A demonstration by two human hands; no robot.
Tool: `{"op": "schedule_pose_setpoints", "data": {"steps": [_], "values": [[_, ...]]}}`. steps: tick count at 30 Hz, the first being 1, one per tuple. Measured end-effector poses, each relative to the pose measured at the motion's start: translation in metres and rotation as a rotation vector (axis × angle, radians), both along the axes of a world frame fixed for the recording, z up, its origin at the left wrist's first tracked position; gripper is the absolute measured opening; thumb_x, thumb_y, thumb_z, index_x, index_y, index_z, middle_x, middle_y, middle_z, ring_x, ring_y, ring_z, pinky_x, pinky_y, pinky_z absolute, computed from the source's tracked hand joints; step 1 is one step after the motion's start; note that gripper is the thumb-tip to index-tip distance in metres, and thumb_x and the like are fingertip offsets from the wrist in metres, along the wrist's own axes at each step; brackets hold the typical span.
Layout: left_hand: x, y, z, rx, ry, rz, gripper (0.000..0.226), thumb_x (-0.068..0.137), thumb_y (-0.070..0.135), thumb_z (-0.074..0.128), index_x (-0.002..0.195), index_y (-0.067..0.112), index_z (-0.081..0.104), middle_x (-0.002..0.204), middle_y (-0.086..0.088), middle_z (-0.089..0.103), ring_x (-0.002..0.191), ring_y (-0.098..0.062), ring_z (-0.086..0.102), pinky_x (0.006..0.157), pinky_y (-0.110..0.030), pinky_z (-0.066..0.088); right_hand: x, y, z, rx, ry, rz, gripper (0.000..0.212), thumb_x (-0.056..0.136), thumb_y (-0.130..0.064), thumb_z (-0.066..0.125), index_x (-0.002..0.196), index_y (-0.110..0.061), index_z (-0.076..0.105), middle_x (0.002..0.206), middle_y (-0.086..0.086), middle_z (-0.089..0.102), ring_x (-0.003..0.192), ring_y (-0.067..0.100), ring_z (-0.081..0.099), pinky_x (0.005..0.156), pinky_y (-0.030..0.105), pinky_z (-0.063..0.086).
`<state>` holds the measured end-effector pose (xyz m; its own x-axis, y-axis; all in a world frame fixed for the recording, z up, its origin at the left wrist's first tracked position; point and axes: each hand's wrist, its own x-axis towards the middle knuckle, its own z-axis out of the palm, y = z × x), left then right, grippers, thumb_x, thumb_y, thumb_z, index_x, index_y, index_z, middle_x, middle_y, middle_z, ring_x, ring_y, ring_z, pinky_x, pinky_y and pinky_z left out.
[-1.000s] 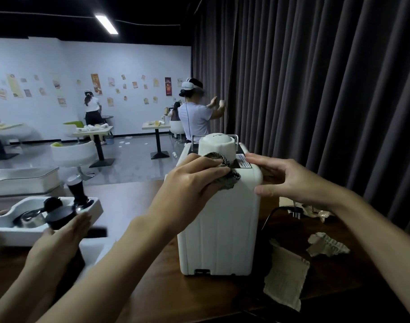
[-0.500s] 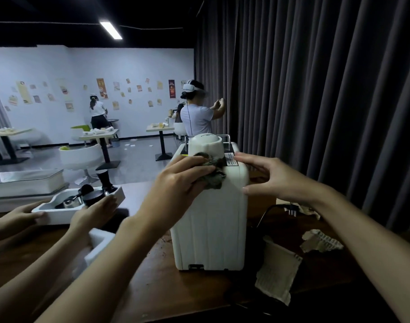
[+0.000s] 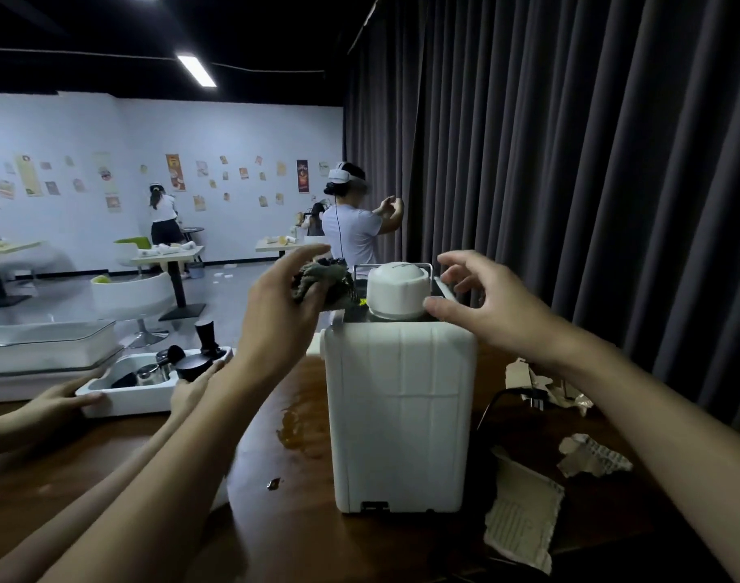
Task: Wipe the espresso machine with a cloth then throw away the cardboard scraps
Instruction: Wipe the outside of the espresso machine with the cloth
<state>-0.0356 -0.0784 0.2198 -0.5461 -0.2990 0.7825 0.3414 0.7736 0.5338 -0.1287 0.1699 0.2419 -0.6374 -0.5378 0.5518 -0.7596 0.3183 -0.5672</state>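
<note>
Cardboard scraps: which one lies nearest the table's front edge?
The large flat scrap right of the espresso machine; the crumpled corrugated scrap and the torn pieces near the curtain lie farther back.

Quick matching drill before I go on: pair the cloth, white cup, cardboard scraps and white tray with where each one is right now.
1 cloth
2 white cup
3 cardboard scraps
4 white tray

A on the table, right of the espresso machine
B gripped in the left hand
C on top of the espresso machine
D left of the espresso machine, held by another person's hands

Pairs: 1-B, 2-C, 3-A, 4-D
</note>
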Motion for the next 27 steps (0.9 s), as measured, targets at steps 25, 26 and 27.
{"op": "schedule_pose_setpoints", "data": {"steps": [25,26,27], "values": [[-0.023,0.004,-0.011,0.077,-0.235,-0.167,0.007,0.088,0.025,0.073,0.094,0.025,0.075,0.097,0.015,0.065,0.088,0.004,0.060,0.080,-0.024,0.054,-0.011,-0.042,0.005,-0.010,-0.245,0.067,0.073,0.073,-0.033,0.081,0.136,-0.021,0.046,0.120,-0.009,0.059,0.109,-0.001,0.057,0.083,0.007,0.046],[-0.023,0.005,-0.011,0.079,-0.233,-0.161,0.006,0.088,0.025,0.073,0.094,0.025,0.074,0.096,0.016,0.064,0.088,0.006,0.060,0.080,-0.022,0.054,-0.010,-0.044,0.003,0.002,-0.217,0.039,0.083,0.069,-0.041,0.082,0.140,-0.024,0.042,0.124,-0.008,0.055,0.111,-0.003,0.055,0.085,0.005,0.043],[-0.024,0.005,-0.011,0.081,-0.230,-0.157,0.006,0.088,0.025,0.073,0.094,0.025,0.074,0.096,0.016,0.064,0.088,0.007,0.059,0.079,-0.020,0.053,-0.010,-0.046,0.001,-0.007,-0.194,-0.001,0.088,0.066,-0.047,0.083,0.141,-0.026,0.041,0.123,-0.006,0.053,0.110,-0.003,0.054,0.084,0.003,0.041]]}}
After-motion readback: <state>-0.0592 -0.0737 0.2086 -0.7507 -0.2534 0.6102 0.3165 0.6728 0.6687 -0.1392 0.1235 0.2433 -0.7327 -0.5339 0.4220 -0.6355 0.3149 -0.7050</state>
